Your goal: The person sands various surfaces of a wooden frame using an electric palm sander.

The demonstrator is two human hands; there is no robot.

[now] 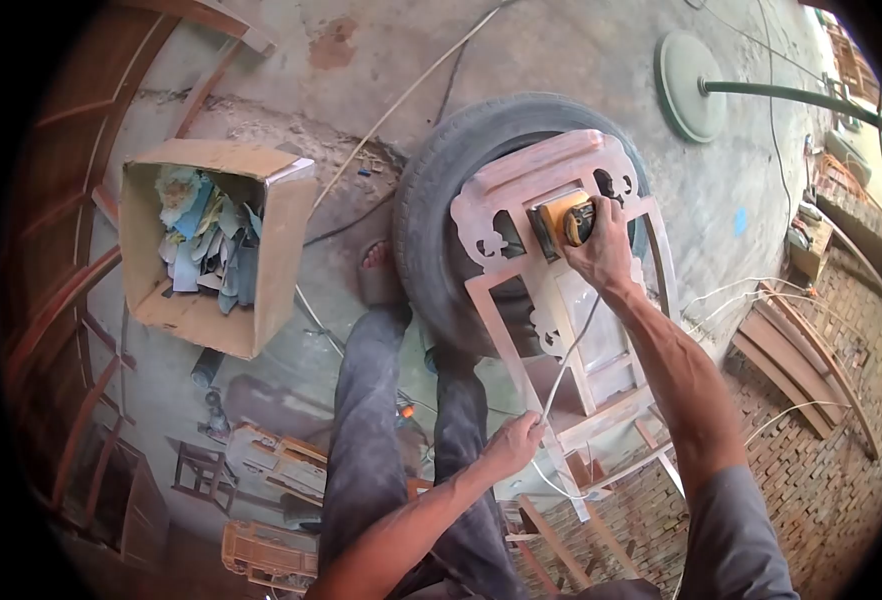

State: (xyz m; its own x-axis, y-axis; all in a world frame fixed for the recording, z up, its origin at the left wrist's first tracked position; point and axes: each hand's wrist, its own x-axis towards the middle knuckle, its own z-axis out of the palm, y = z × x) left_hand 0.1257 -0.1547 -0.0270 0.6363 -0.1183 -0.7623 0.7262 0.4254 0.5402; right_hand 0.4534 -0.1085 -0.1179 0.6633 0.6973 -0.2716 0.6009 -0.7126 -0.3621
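Note:
A carved wooden chair frame [551, 290] leans over a large black tyre [431, 220] on the floor. My right hand [601, 245] is wrapped round a yellow and black power sander [563, 222], which rests on the flat panel of the carved chair back. From the sander a pale cord [561, 375] runs down to my left hand [513, 442], whose fingers are closed on it beside a lower rail of the frame.
At the left a cardboard box [281, 250] holds sandpaper scraps. A round green stand base [683, 88] is at the upper right. Planks [786, 365] lie on bricks at the right. Cables cross the floor; other wooden frames [276, 460] lie at the lower left.

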